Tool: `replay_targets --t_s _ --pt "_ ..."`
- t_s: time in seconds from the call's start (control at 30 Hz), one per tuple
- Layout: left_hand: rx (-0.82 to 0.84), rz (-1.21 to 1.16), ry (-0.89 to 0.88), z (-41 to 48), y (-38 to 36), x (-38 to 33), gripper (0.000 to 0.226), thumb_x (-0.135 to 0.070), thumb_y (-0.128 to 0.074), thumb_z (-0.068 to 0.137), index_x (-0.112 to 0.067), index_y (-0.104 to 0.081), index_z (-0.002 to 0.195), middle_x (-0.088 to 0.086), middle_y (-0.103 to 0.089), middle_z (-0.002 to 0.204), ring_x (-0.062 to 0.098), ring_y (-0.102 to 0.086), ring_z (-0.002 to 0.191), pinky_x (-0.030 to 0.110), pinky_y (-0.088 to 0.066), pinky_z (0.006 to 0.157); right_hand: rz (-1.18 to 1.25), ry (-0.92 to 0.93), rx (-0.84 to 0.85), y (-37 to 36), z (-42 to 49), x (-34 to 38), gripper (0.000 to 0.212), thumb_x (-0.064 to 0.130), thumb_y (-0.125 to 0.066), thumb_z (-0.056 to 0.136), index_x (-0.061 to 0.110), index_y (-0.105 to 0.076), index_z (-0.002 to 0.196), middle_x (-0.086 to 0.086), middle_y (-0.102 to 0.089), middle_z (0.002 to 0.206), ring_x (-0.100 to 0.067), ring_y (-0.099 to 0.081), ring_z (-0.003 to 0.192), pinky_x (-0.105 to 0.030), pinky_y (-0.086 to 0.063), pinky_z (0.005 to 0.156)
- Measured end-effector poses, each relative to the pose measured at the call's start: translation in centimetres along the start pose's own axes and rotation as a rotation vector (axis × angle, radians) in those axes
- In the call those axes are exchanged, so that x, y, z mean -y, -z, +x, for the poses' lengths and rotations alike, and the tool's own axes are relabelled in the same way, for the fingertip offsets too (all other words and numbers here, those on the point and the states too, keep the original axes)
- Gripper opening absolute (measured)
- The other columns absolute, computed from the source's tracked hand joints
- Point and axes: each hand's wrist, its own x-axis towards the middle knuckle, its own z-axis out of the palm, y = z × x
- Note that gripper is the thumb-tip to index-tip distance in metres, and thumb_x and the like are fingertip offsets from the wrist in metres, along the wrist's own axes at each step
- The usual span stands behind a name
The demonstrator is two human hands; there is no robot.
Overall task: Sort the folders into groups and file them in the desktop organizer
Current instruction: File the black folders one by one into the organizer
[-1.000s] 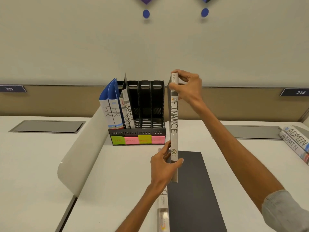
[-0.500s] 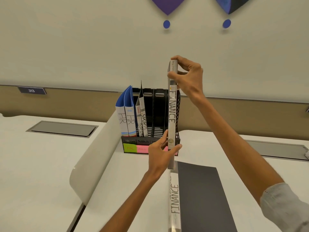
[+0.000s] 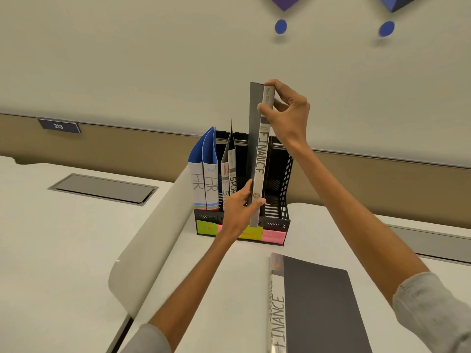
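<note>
Your right hand (image 3: 286,108) pinches the top of the upright FINANCE folder (image 3: 260,159) at frame centre. Your left hand (image 3: 238,207) grips its lower spine. The folder's lower end overlaps the front lip of the organizer (image 3: 279,194) and appears to be outside the slots, though your left hand partly covers that spot. Two HR folders (image 3: 204,182) stand at the organizer's left end. The SPORTS folders (image 3: 230,171) beside them are partly hidden by your fingers. A second folder (image 3: 321,301) lies flat at lower right, cut off by the bottom edge. The pink labels (image 3: 273,235) are too blurred to read.
</note>
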Motion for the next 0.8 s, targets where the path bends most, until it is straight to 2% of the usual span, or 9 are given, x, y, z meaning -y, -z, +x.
replay_targets --t_s 0.1,0.23,0.3,0.4,0.47,0.53,0.6,0.73,0.8 --pt "0.004 0.023 0.013 1.3 -0.1 1.8 0.067 -0.014 -0.067 0.089 -0.014 -0.034 0.147 -0.016 -0.054 0.121 -0.02 -0.056 0.095 0.003 -0.044 0.083 0.023 -0.017 -0.007 -0.3 0.0 -1.6 0.042 0.002 -0.071 0.075 0.011 -0.068 0.115 -0.009 -0.066 0.12 -0.027 -0.067 0.108 -0.042 -0.062 0.062" --pt "0.005 0.053 -0.001 3.0 0.1 3.9 0.061 -0.011 -0.065 0.091 -0.028 -0.035 0.141 -0.017 -0.055 0.117 -0.015 -0.057 0.097 0.004 -0.044 0.085 -0.006 -0.008 -0.042 -0.6 0.1 -3.9 0.041 0.001 -0.074 0.078 0.007 -0.067 0.118 -0.012 -0.065 0.126 -0.026 -0.065 0.112 -0.019 -0.058 0.069" --pt "0.025 0.054 -0.002 3.8 -0.2 4.9 0.061 -0.012 -0.065 0.09 -0.032 -0.032 0.137 -0.016 -0.055 0.119 -0.008 -0.057 0.105 0.011 -0.047 0.091 -0.045 0.011 -0.034 -1.0 0.0 -5.0 0.041 0.002 -0.074 0.079 0.006 -0.066 0.119 -0.012 -0.064 0.127 -0.024 -0.065 0.112 -0.015 -0.056 0.071" --pt "0.014 0.003 0.055 5.5 -0.8 6.3 0.062 -0.015 -0.067 0.089 -0.025 -0.036 0.142 -0.008 -0.058 0.126 0.005 -0.058 0.113 0.027 -0.049 0.097 -0.074 0.037 -0.047 -1.3 0.2 -5.9 0.04 0.002 -0.074 0.08 0.005 -0.066 0.12 -0.01 -0.064 0.126 -0.016 -0.067 0.105 -0.016 -0.057 0.072" --pt "0.025 -0.022 0.109 6.2 -1.2 6.9 0.066 -0.019 -0.07 0.087 -0.015 -0.039 0.145 0.001 -0.06 0.131 0.01 -0.059 0.116 0.03 -0.05 0.099 -0.101 0.064 -0.04 -1.4 0.3 -6.2 0.038 0.004 -0.074 0.08 0.004 -0.067 0.118 -0.01 -0.065 0.127 -0.016 -0.067 0.108 -0.025 -0.058 0.083" --pt "0.041 -0.024 0.141 6.3 -1.6 7.5 0.067 -0.024 -0.07 0.088 -0.009 -0.039 0.145 0.003 -0.061 0.13 0.009 -0.06 0.113 0.028 -0.052 0.096 -0.132 0.092 -0.024 -1.5 -0.1 -6.6 0.037 0.006 -0.074 0.08 0.004 -0.067 0.117 -0.01 -0.065 0.127 -0.019 -0.066 0.112 -0.034 -0.056 0.092" --pt "0.027 0.025 0.155 5.9 -1.9 8.2 0.061 -0.033 -0.066 0.091 -0.01 -0.044 0.143 -0.002 -0.064 0.123 0.006 -0.061 0.104 0.02 -0.054 0.086 -0.131 0.09 -0.05 -1.3 -0.5 -7.0 0.037 0.007 -0.074 0.081 0.006 -0.067 0.117 -0.009 -0.064 0.127 -0.019 -0.066 0.111 -0.035 -0.056 0.092" --pt "0.008 0.39 0.1 4.7 -2.0 10.8 0.038 -0.047 -0.056 0.093 -0.023 -0.063 0.123 -0.003 -0.073 0.098 0.013 -0.068 0.088 0.027 -0.053 0.07 -0.112 0.062 -0.107 -0.5 -0.7 -7.2 0.038 0.01 -0.075 0.081 0.01 -0.066 0.118 -0.007 -0.064 0.128 -0.012 -0.066 0.11 -0.034 -0.057 0.091" --pt "0.018 0.571 0.045 4.5 -2.1 11.7 0.037 -0.05 -0.052 0.095 -0.025 -0.064 0.119 -0.003 -0.072 0.093 0.016 -0.066 0.083 0.031 -0.051 0.065 -0.127 0.053 -0.121 -0.3 -0.8 -7.1 0.037 0.01 -0.075 0.081 0.008 -0.066 0.117 -0.005 -0.064 0.127 -0.007 -0.066 0.107 -0.034 -0.057 0.092"
